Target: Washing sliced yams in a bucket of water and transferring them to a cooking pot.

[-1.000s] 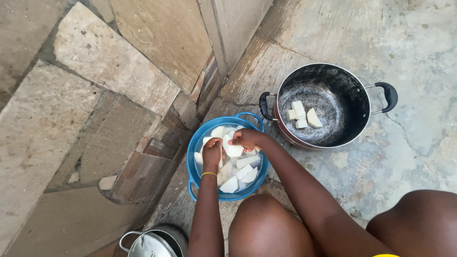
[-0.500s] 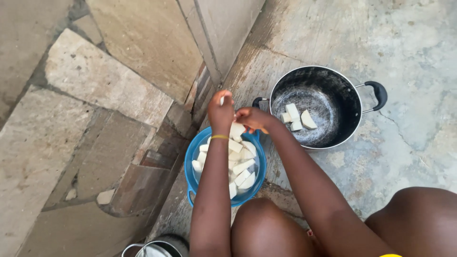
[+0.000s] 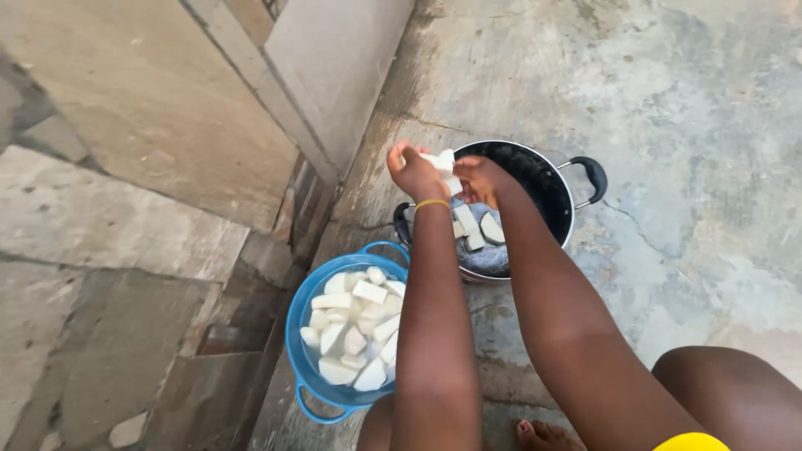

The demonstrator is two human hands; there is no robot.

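A white chunk [image 3: 440, 164] of peeled root is gripped between my left hand [image 3: 414, 172] and my right hand [image 3: 479, 179], both raised over the near rim of a dark metal pot [image 3: 547, 185]. A few white chunks [image 3: 476, 228] lie in the pot's bottom. Below my left forearm sits a blue bowl [image 3: 302, 313] with handles, holding water and several white chunks [image 3: 352, 326]. A yellow band circles my left wrist.
Both vessels stand on a cracked concrete floor [image 3: 668, 167]. Stone slabs and a step [image 3: 150, 217] drop away at the left, with a pale wall corner [image 3: 334, 67] above. My bare knees [image 3: 735, 401] and a foot [image 3: 543, 436] fill the bottom edge.
Both hands have lifted out of the blue bowl and moved over to the pot, carrying a white chunk with them.
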